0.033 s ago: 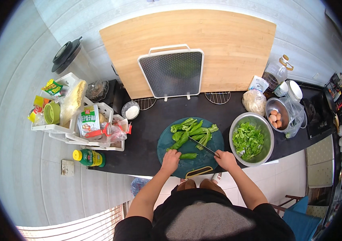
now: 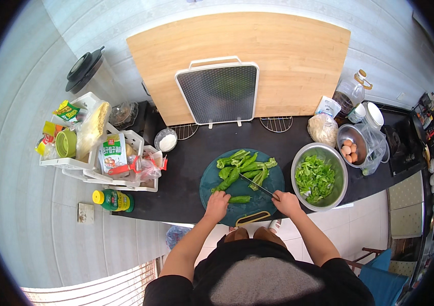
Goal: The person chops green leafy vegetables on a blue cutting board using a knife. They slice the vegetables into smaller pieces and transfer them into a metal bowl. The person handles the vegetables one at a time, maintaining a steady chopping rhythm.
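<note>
My right hand (image 2: 287, 202) is closed round the handle of a knife (image 2: 258, 186), its blade pointing up and left over the round dark green cutting board (image 2: 275, 171). At the board's lower left, my left hand (image 2: 218, 205) has bent fingers at the left end of a short green pepper (image 2: 240, 199); its fingertips are partly hidden. Several long green peppers (image 2: 232, 176) lie piled across the board's middle, above both hands. Just right of my right hand, a steel bowl (image 2: 343, 178) holds cut green pieces (image 2: 314, 176).
A smaller bowl (image 2: 363, 148) of eggs (image 2: 348, 150) stands at the right, beside a clear plastic bag. White baskets (image 2: 148, 186) of packets and a green bottle (image 2: 115, 200) are at the left. A glass bowl of white powder (image 2: 166, 142) stands behind. Large boards (image 2: 293, 61) lean on the wall.
</note>
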`<action>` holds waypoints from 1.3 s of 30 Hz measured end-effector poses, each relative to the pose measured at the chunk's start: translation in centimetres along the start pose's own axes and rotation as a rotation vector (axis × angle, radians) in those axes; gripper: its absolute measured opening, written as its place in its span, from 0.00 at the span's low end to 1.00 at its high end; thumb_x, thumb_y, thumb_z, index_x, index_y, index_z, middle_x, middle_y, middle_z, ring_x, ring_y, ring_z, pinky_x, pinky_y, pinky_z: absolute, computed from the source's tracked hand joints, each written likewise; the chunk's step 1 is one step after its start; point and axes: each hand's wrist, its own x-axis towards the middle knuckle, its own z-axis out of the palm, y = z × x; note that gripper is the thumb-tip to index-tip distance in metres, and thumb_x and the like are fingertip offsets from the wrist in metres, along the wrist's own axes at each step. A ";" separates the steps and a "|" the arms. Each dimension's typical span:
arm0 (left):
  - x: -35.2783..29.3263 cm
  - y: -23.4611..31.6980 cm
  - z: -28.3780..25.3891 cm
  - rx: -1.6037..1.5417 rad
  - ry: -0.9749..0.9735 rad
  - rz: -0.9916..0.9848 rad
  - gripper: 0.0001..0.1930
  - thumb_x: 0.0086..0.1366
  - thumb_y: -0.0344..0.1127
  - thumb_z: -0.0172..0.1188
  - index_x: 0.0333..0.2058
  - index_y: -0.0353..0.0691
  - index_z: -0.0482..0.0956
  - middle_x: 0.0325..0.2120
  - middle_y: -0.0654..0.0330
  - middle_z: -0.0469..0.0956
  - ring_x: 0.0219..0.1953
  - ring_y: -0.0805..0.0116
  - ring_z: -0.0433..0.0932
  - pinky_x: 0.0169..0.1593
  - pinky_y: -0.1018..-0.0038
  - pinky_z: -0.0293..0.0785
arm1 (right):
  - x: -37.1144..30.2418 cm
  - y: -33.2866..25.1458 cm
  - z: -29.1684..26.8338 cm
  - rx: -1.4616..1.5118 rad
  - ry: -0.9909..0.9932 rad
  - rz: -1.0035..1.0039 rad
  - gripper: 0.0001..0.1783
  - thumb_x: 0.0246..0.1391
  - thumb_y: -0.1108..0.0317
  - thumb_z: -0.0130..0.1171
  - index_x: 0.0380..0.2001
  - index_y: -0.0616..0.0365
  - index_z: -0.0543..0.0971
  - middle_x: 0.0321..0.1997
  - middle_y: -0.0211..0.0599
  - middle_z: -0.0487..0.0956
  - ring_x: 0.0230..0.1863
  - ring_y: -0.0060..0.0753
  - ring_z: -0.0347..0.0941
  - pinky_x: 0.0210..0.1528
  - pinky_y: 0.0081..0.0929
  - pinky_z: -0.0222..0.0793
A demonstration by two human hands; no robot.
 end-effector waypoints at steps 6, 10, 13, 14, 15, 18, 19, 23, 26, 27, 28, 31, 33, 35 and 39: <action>-1.5 0.9 0.0 0.013 0.059 0.138 0.20 0.46 0.25 0.55 0.42 0.39 0.73 0.37 0.56 0.69 0.42 0.57 0.68 0.46 0.65 0.66 | -0.4 -0.7 1.3 0.007 0.068 0.064 0.10 0.49 0.58 0.54 0.29 0.52 0.75 0.21 0.44 0.77 0.25 0.50 0.74 0.29 0.43 0.70; -1.7 0.7 0.8 0.041 -0.017 0.181 0.21 0.47 0.25 0.53 0.44 0.38 0.73 0.39 0.55 0.70 0.44 0.56 0.68 0.47 0.66 0.66 | -1.8 -2.0 0.1 0.035 0.098 -0.040 0.10 0.50 0.58 0.53 0.29 0.52 0.75 0.20 0.42 0.77 0.24 0.48 0.74 0.27 0.41 0.70; -1.5 1.0 0.8 0.065 -0.053 0.197 0.21 0.47 0.25 0.52 0.44 0.37 0.73 0.41 0.54 0.70 0.46 0.55 0.67 0.48 0.66 0.67 | -2.8 -2.3 0.5 0.030 0.104 -0.149 0.10 0.50 0.58 0.53 0.30 0.51 0.76 0.20 0.40 0.77 0.23 0.46 0.74 0.26 0.39 0.70; -1.5 1.0 0.9 0.085 -0.054 0.206 0.21 0.46 0.24 0.52 0.44 0.37 0.73 0.41 0.54 0.70 0.46 0.55 0.67 0.48 0.67 0.67 | -2.8 -2.1 1.1 0.014 0.092 -0.166 0.10 0.50 0.58 0.53 0.30 0.50 0.76 0.20 0.40 0.77 0.23 0.45 0.74 0.25 0.39 0.70; -1.5 1.1 1.2 0.056 -0.018 0.204 0.21 0.47 0.24 0.52 0.44 0.36 0.73 0.41 0.54 0.70 0.47 0.54 0.67 0.49 0.66 0.67 | -2.8 -1.9 1.7 -0.002 0.080 -0.183 0.09 0.50 0.58 0.53 0.30 0.50 0.76 0.20 0.40 0.77 0.23 0.45 0.74 0.25 0.39 0.70; -1.6 0.7 2.5 -0.005 0.052 0.184 0.21 0.47 0.24 0.51 0.43 0.36 0.73 0.42 0.53 0.71 0.47 0.54 0.67 0.50 0.66 0.67 | -2.6 -1.7 2.6 -0.054 0.059 -0.178 0.09 0.50 0.58 0.53 0.29 0.51 0.75 0.20 0.40 0.77 0.22 0.44 0.74 0.25 0.39 0.69; -1.5 0.7 2.7 -0.013 0.047 0.171 0.21 0.47 0.24 0.51 0.43 0.36 0.73 0.43 0.53 0.71 0.47 0.54 0.67 0.50 0.66 0.67 | -2.6 -1.7 2.6 -0.069 0.049 -0.170 0.09 0.50 0.58 0.53 0.29 0.52 0.74 0.19 0.40 0.76 0.22 0.44 0.74 0.24 0.39 0.69; -1.2 0.4 3.2 -0.027 -0.055 0.121 0.20 0.48 0.24 0.51 0.43 0.34 0.73 0.43 0.51 0.71 0.47 0.54 0.68 0.51 0.66 0.66 | -2.4 -1.7 2.3 -0.153 -0.029 -0.188 0.09 0.50 0.59 0.53 0.28 0.53 0.73 0.18 0.41 0.76 0.22 0.45 0.74 0.24 0.39 0.69; -1.4 0.3 3.0 -0.150 -0.008 0.058 0.19 0.49 0.23 0.50 0.43 0.33 0.72 0.45 0.49 0.70 0.49 0.52 0.67 0.51 0.64 0.66 | -2.2 -1.6 2.5 -0.179 -0.058 -0.192 0.08 0.49 0.61 0.52 0.28 0.53 0.72 0.18 0.42 0.75 0.21 0.46 0.74 0.23 0.40 0.68; -1.3 0.3 2.9 -0.194 0.018 -0.001 0.20 0.49 0.22 0.50 0.44 0.32 0.72 0.46 0.48 0.69 0.49 0.51 0.67 0.52 0.64 0.65 | -2.1 -1.7 2.3 -0.178 -0.054 -0.196 0.07 0.49 0.62 0.52 0.27 0.54 0.71 0.18 0.42 0.75 0.21 0.45 0.74 0.22 0.40 0.68; -1.0 0.4 2.4 -0.237 0.043 -0.061 0.20 0.50 0.22 0.49 0.45 0.32 0.71 0.48 0.47 0.68 0.50 0.50 0.66 0.53 0.63 0.64 | -2.0 -1.9 2.3 -0.176 -0.051 -0.202 0.07 0.49 0.64 0.51 0.26 0.54 0.70 0.18 0.42 0.75 0.21 0.45 0.73 0.21 0.40 0.68; 0.1 -0.4 1.9 -0.279 0.104 -0.132 0.23 0.49 0.21 0.47 0.48 0.31 0.68 0.51 0.45 0.66 0.52 0.48 0.65 0.56 0.63 0.61 | -2.0 -1.3 2.8 -0.106 -0.022 -0.208 0.06 0.49 0.64 0.52 0.27 0.54 0.70 0.18 0.42 0.75 0.21 0.45 0.74 0.22 0.40 0.68; 0.6 -1.3 1.8 -0.266 0.099 -0.124 0.25 0.49 0.20 0.47 0.50 0.31 0.67 0.53 0.45 0.64 0.53 0.47 0.64 0.57 0.64 0.59 | -2.3 -1.2 3.1 -0.087 -0.012 -0.185 0.08 0.50 0.61 0.52 0.28 0.53 0.72 0.19 0.42 0.76 0.22 0.45 0.74 0.23 0.40 0.68; 1.2 -2.3 1.8 -0.243 0.061 -0.093 0.26 0.49 0.20 0.47 0.52 0.30 0.65 0.54 0.46 0.63 0.54 0.46 0.63 0.59 0.65 0.58 | -2.5 -1.0 3.3 -0.082 0.003 -0.173 0.09 0.51 0.60 0.52 0.28 0.53 0.73 0.19 0.42 0.76 0.22 0.45 0.74 0.23 0.40 0.68; 1.6 -3.1 1.1 -0.292 0.062 -0.078 0.24 0.49 0.20 0.47 0.49 0.31 0.68 0.55 0.47 0.63 0.54 0.48 0.63 0.59 0.65 0.58 | -2.6 -1.0 3.6 -0.097 0.008 -0.173 0.09 0.51 0.60 0.52 0.28 0.53 0.73 0.19 0.42 0.76 0.22 0.46 0.74 0.23 0.41 0.68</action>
